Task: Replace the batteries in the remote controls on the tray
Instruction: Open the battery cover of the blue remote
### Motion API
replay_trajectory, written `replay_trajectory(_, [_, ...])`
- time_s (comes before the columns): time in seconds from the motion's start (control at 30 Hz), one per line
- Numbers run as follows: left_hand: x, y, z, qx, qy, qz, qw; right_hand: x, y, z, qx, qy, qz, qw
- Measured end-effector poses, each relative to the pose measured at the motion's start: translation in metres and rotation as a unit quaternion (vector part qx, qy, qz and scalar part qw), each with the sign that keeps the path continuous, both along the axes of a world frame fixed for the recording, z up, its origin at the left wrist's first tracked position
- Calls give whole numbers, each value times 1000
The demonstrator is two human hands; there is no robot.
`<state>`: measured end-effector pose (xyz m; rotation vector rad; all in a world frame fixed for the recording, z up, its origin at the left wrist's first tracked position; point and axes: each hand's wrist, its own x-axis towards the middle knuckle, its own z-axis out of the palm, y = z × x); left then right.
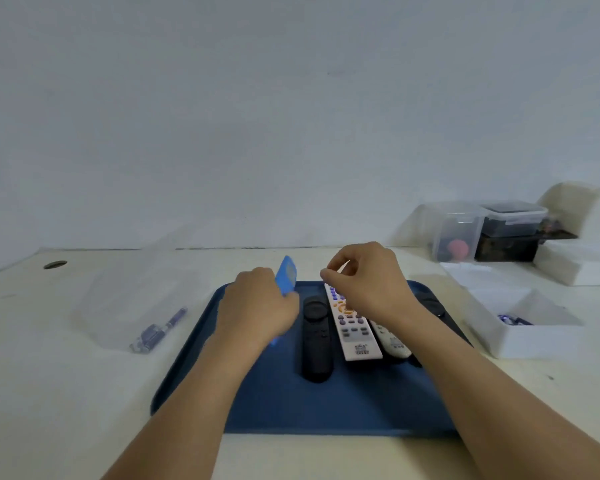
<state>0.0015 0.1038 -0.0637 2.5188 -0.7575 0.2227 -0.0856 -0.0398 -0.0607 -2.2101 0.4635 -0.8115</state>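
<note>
Remotes point(355, 323) black, white, blue; blurred.

Before me, a plain pale grey wall point(291, 116) fills the upper half of the view, evenly lit. It meets a cream counter point(66, 393) whose far left bears a round cable hole point(55, 265). Clear plastic storage boxes point(482, 233) stand at the far right against the wall.
</note>
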Motion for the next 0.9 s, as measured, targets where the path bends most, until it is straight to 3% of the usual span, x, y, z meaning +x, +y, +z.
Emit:
replay_trajectory(0.03, [5,-1,4,-117,70,-23,990,-1,0,2,9,-26,6,1000])
replay_trajectory(0.07, [6,-2,8,-250,174,-63,950,-1,1,5,21,-56,18,998])
replay_trajectory(0.13, [1,-5,11,-436,381,-170,797,-4,7,9,27,-117,52,991])
replay_trajectory(0.17, [-3,-8,11,-468,425,-204,748,-5,10,10,20,-145,65,987])
replay_trajectory(0.2, [-8,-11,10,-479,443,-223,724,-6,13,12,14,-169,73,983])
replay_trajectory(0.33, [-15,-21,3,-504,466,-224,692,-6,17,10,-12,-178,83,981])
replay_trajectory(0.5, [-14,-24,-6,-498,407,-250,724,-3,14,2,-46,-148,74,985])
replay_trajectory(0.67, [-17,-29,-11,-440,337,-244,796,-2,12,3,-45,-168,54,983])
replay_trajectory(0.9, [-15,-35,-18,-423,312,-260,810,-2,6,2,-28,-153,87,984])
